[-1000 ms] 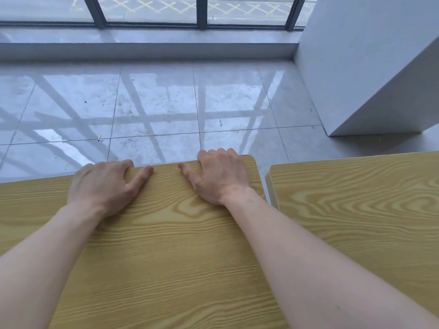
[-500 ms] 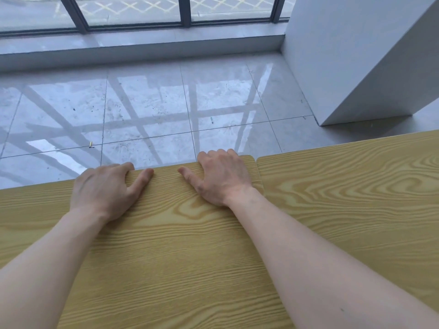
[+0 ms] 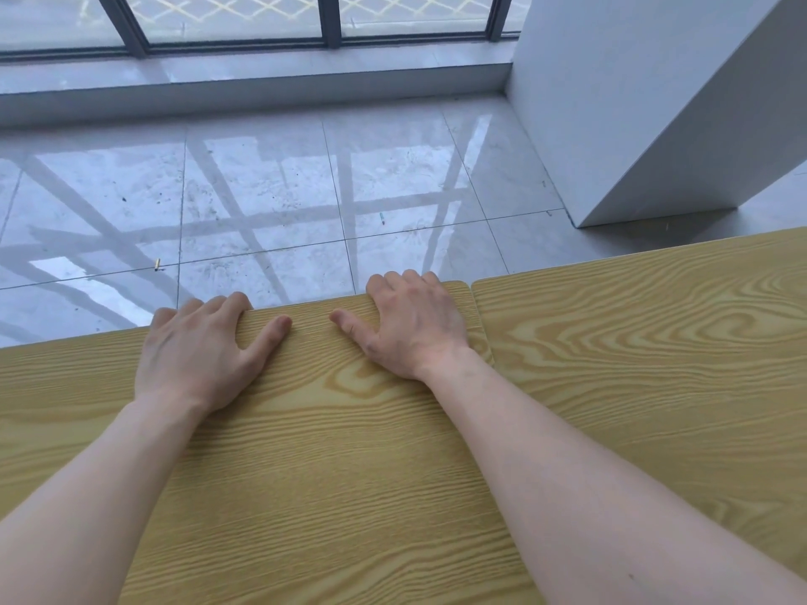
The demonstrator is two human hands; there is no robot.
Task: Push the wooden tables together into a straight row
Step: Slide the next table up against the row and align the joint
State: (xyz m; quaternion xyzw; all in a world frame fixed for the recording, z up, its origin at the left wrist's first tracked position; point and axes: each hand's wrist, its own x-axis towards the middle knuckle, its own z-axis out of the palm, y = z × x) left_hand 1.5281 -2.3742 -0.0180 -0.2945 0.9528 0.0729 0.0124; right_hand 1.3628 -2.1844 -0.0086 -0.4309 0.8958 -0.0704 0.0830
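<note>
Two light wooden tables fill the lower view. The near table (image 3: 314,451) lies under my arms; the second table (image 3: 655,342) stands to its right. Their side edges meet along a thin seam near the right of my right hand, and their far edges line up closely. My left hand (image 3: 201,355) grips the near table's far edge, fingers curled over it, thumb flat on top. My right hand (image 3: 415,325) holds the same edge close to the table's right corner.
Beyond the tables is a glossy grey tiled floor (image 3: 270,203) with a small brass-coloured bit (image 3: 157,264) on it. A white pillar (image 3: 655,102) rises at the far right, close to the second table. A window wall (image 3: 244,19) runs along the back.
The gap between the two tables has closed: a second ago floor showed between them, now their edges touch. My hands have kept their grip on the near table's far edge.
</note>
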